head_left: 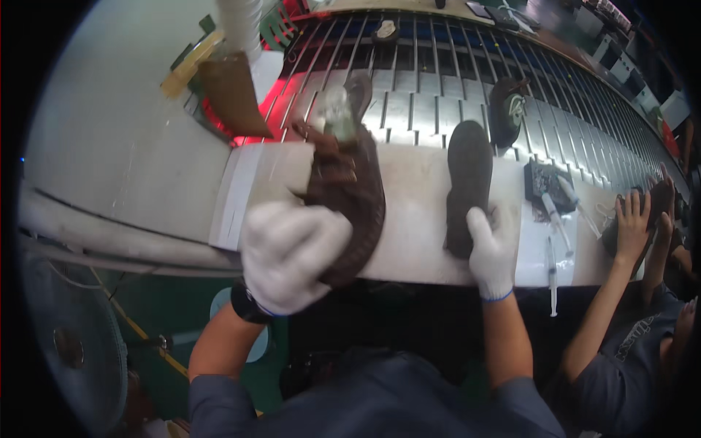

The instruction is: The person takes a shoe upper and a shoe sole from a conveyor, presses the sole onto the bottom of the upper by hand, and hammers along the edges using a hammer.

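Observation:
My left hand point(290, 252), in a white glove and blurred, is closed at the near left side of a brown lace-up shoe point(350, 204). The shoe has a stitched edge, and a pale shape, too blurred to name, rises from its far opening. White-gloved too, my right hand point(491, 252) grips the near end of a dark, flat shoe sole point(469, 175), thumb on top and fingers mostly hidden. The sole lies lengthwise on the white work ledge point(412, 233), apart from the shoe.
Beyond the ledge runs a metal slat conveyor point(431, 95), carrying a dark shoe point(505, 113) and another shoe point(385, 31). Several syringes point(553, 277) lie at right by a black box point(548, 186). A co-worker's hand point(632, 226) is farther right. Brown cardboard point(232, 95) stands at left.

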Demonstrator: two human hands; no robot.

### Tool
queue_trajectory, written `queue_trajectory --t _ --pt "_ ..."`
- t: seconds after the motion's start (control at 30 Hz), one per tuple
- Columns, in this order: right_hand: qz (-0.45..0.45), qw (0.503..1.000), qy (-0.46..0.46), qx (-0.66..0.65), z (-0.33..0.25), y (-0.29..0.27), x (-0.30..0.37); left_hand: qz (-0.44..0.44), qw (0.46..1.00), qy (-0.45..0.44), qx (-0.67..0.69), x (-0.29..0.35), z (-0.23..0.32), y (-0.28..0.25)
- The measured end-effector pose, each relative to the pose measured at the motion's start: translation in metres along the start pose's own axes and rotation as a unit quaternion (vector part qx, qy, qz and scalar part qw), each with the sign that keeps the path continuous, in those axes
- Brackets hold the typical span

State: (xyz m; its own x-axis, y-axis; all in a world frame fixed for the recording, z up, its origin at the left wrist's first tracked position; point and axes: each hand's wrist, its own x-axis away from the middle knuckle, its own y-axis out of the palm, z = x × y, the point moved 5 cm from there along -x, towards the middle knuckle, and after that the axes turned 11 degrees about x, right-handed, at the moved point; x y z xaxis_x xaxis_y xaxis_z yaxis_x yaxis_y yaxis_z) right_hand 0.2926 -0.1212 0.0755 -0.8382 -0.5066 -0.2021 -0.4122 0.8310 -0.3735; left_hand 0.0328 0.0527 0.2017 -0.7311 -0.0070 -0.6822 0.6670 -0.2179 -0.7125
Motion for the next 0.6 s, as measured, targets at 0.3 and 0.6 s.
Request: queue_trajectory --t 0.3,0.6 --pt "-0.029 0.997 -0.009 -0.067 -0.012 0.011 0.004 0.000 1.000 0.014 0.027 0.117 0.052 0.078" --pt "0.003 0.999 -0.012 -0.043 0.002 0.006 0.008 0.030 0.997 0.010 0.068 0.125 0.050 0.080"
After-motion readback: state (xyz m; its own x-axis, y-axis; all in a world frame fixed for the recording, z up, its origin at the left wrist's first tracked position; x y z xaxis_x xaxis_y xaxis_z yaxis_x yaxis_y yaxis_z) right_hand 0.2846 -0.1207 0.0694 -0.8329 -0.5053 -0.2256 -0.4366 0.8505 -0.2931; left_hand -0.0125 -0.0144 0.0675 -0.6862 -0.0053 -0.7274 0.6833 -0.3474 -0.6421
